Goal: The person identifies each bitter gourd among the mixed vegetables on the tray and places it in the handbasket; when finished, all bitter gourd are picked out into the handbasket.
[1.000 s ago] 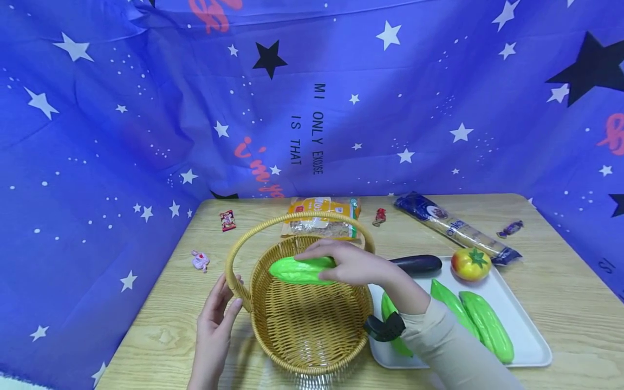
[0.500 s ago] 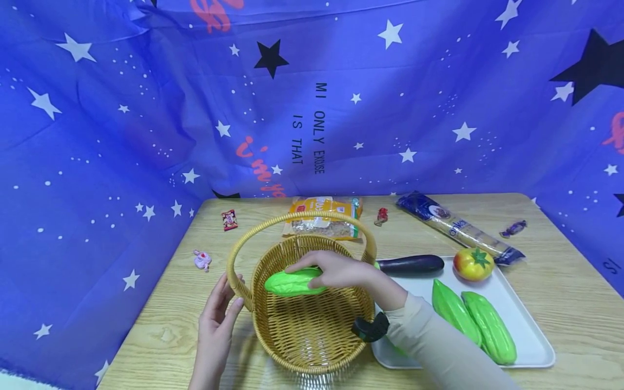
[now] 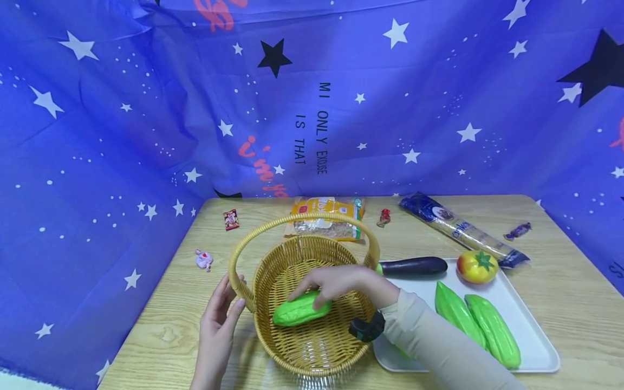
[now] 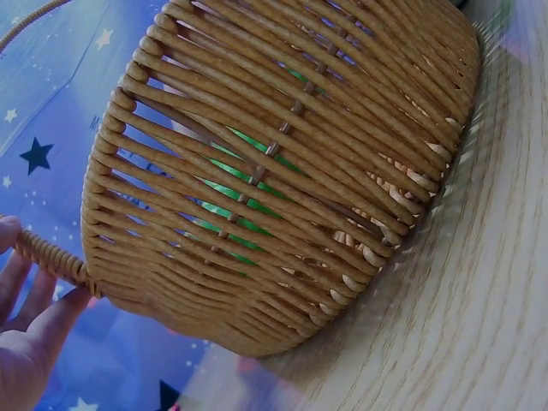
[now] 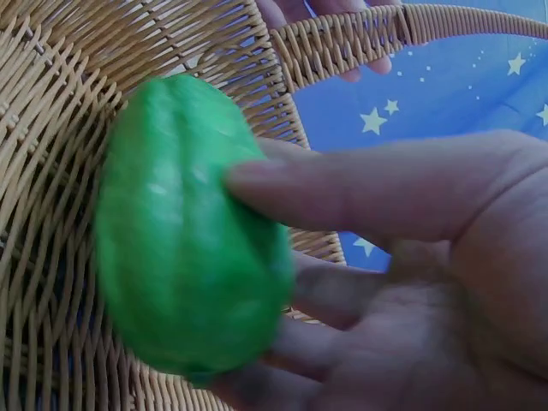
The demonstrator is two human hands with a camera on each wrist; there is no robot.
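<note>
Right hand (image 3: 341, 281) grasping a ridged bright green plastic gourd (image 3: 299, 310) low inside the round woven wicker basket (image 3: 312, 346), left hand (image 3: 216, 319) relaxed, fingers touching the basket's handle base, light wooden worktop (image 3: 575, 303)

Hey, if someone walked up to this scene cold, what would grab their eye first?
Probably the bright green gourd that the right hand grips low inside the wicker basket at the table's front, while the left hand touches the basket's handle base. Next, the starry blue cloth draped behind, and the white tray at right holding two more green gourds, an eggplant and a tomato.
</note>
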